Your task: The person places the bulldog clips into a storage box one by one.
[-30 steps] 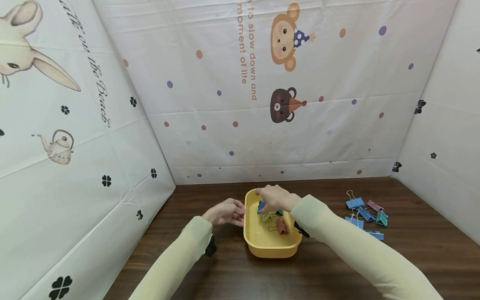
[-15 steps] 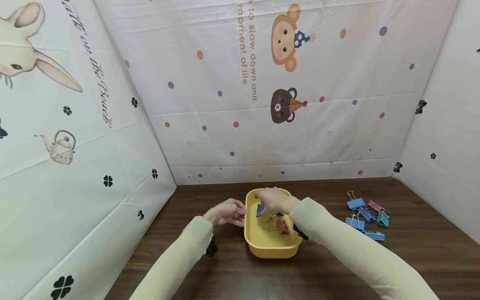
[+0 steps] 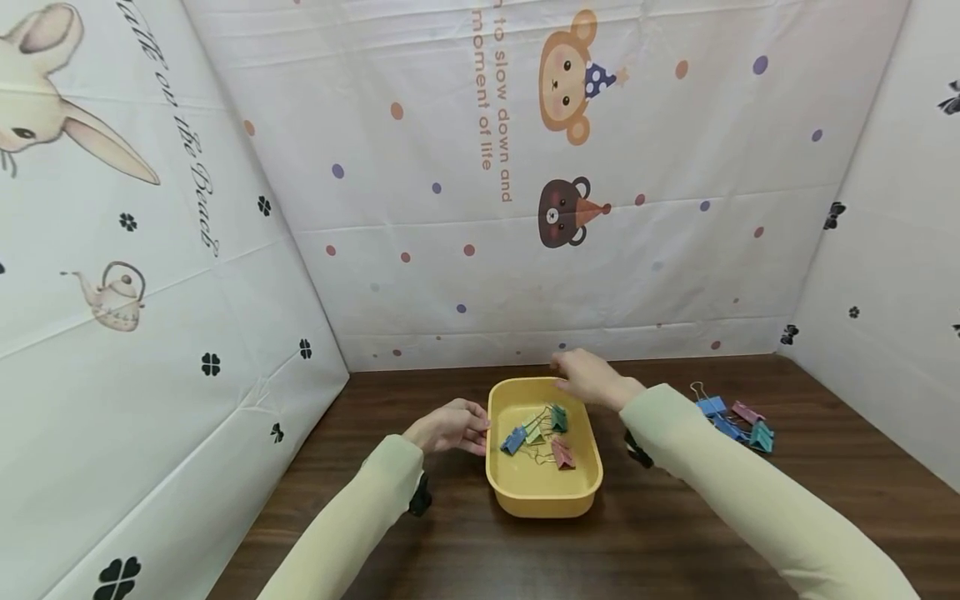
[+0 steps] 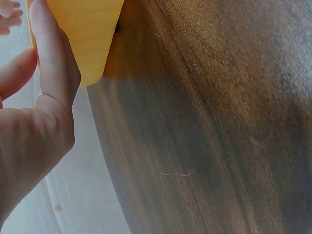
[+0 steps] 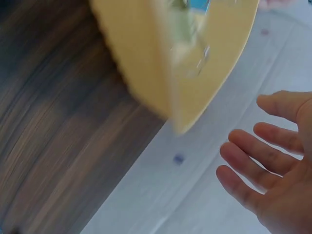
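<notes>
My right hand [image 3: 592, 379]: thumb and fingers spread apart, slightly bent, nothing between them; it hangs by the far right corner of the yellow tray [image 3: 544, 505], apart from the rim.
My left hand [image 3: 453, 425]: thumb tip and fingers pinch the tray's rim, midway along its left side.
Tray's long axis: runs away from me, toward the printed cloth [image 3: 525, 283]; my hands stand on opposite sides of it.
Clips in the tray: clustered about its middle, with the blue clip [image 3: 513, 440] leftmost, the yellow-green clip [image 3: 534, 433] beside it, the green clip [image 3: 558, 418] farthest from me, and the red clip [image 3: 562, 454] nearest me.
Clips outside: heaped on the wooden table [image 3: 637, 542], to the right of my right hand and a little nearer me; the far blue clip [image 3: 711, 406] lies on the heap's left, then the middle blue clip [image 3: 727, 427], the pink clip [image 3: 747, 412] and the teal clip [image 3: 761, 437].
Nearer hand to that heap: my right, though I judge it closer to the tray; my left has the whole tray between.
Pink clip's axis: slants rightward as it comes toward me.
Right sleeve [image 3: 750, 500]: crosses the heap's near side; I cannot tell what it hides.
</notes>
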Action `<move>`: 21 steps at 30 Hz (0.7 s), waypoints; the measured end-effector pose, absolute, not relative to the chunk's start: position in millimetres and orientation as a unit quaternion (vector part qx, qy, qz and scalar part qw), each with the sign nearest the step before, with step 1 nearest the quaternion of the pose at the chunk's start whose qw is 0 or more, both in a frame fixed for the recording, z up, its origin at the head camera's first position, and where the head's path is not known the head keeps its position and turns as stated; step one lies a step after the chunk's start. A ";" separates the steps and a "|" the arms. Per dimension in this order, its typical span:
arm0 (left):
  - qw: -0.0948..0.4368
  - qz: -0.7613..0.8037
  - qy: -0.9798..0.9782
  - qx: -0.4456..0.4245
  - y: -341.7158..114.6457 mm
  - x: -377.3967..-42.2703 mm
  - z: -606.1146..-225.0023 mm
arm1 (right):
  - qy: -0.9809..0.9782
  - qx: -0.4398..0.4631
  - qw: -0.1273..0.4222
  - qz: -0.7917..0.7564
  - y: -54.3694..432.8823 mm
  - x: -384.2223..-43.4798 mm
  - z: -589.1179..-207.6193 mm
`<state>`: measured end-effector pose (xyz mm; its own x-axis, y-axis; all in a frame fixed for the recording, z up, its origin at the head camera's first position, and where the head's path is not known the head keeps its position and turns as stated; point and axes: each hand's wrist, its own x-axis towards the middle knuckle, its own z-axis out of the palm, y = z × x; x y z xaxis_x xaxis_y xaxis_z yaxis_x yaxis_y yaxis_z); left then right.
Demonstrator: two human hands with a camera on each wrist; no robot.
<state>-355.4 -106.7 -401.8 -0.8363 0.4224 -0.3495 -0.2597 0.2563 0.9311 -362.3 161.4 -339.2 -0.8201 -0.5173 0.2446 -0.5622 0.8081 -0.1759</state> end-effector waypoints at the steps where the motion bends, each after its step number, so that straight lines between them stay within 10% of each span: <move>1: 0.281 0.607 0.742 0.056 -106.8 -355.3 -401.8 | -0.946 0.279 0.105 0.124 170.4 -364.2 -338.9; 9: 0.278 0.606 0.743 0.051 -108.2 -355.0 -401.7 | -0.967 0.188 0.133 0.111 249.6 -375.3 -342.8; 21: 0.271 0.610 0.743 0.051 -109.3 -356.7 -404.6 | -0.985 0.036 0.027 0.167 333.1 -370.7 -358.4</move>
<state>-356.7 -109.3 -404.6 -0.8482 0.4061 -0.3400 -0.2545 0.2504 0.9341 -370.7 333.1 -358.4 -0.9960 -0.0614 0.0649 -0.0794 0.9418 -0.3268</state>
